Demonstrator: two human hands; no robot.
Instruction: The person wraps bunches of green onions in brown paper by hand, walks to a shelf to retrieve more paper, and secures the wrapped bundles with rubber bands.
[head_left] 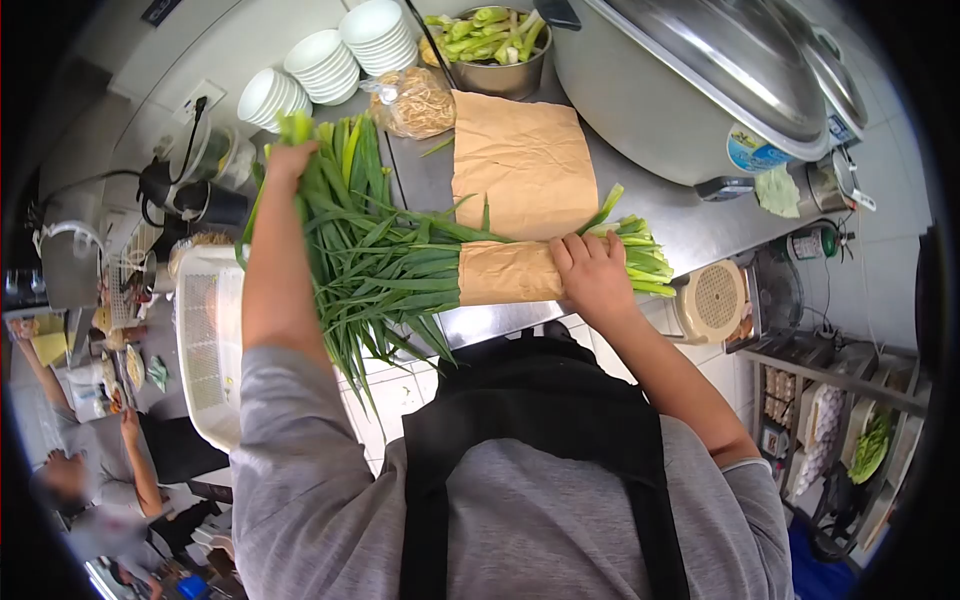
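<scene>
Long, flat-leaved green stalks, like leeks or green garlic, lie across the steel counter. A brown paper band (508, 272) wraps one bundle of these greens (400, 272), with pale cut ends sticking out at the right. My right hand (592, 268) is curled over the bundle at the band's right end. At the upper left, my left hand (290, 160) is closed round a second bunch of greens (350, 165), slightly blurred. Its leaves spill over the first bundle, and some hang past the counter's front edge. A flat brown paper sheet (524, 160) lies behind the bundle.
Stacked white bowls (322, 62), a bag of dried strands (412, 102) and a metal pot of cut stalks (505, 78) stand behind. A large lidded cooker (655, 100) fills the back right. A white basket (208, 345) is at left; another person (110, 455) is beyond.
</scene>
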